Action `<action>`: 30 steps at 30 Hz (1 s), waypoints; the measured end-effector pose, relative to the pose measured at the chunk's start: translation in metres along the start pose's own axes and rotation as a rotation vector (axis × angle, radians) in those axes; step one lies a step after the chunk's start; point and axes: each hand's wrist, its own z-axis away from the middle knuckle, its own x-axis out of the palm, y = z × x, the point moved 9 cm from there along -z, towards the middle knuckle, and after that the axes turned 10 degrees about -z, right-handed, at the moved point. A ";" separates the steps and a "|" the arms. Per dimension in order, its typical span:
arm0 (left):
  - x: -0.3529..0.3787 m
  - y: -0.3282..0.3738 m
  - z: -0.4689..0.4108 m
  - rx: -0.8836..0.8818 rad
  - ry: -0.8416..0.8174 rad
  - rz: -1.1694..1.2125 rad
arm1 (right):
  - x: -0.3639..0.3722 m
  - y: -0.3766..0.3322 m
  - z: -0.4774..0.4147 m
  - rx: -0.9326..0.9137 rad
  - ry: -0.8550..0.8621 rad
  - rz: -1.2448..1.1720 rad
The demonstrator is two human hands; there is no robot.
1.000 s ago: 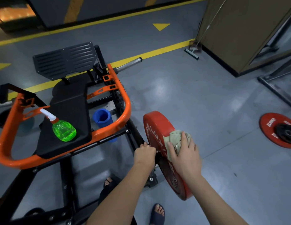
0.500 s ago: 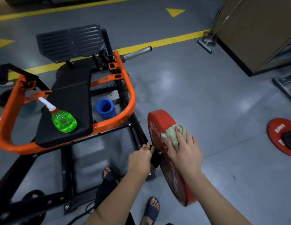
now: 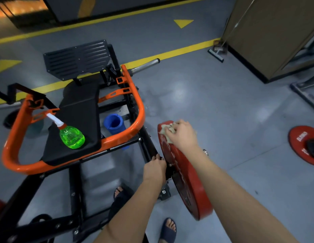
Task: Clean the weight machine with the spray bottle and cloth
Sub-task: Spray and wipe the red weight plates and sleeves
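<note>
The weight machine has a black frame, an orange curved bar (image 3: 140, 109) and a black seat pad (image 3: 77, 116). A green spray bottle (image 3: 71, 136) lies on that pad. A red weight plate (image 3: 186, 183) stands on edge on the machine's right side. My right hand (image 3: 181, 135) grips a beige cloth (image 3: 164, 128) against the plate's top rim. My left hand (image 3: 154, 168) grips the black frame bar just left of the plate's hub.
A blue cup-like cylinder (image 3: 114, 124) sits inside the frame. Another red plate (image 3: 303, 144) lies flat on the grey floor at right. A floor squeegee (image 3: 215, 55) leans by a brown panel at back right. My sandalled feet (image 3: 168, 228) stand below the plate.
My right hand has slid the cloth up from the plate's face to its top rim. My left hand has kept its grip on the frame.
</note>
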 end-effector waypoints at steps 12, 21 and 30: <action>-0.005 0.000 0.003 0.008 0.032 0.008 | -0.051 0.024 0.125 -0.124 0.309 0.223; -0.005 0.004 0.004 0.001 0.017 0.028 | -0.026 0.004 0.102 -0.132 0.267 0.147; -0.002 -0.002 0.003 0.034 0.060 0.057 | -0.012 0.053 0.192 -0.216 0.244 0.155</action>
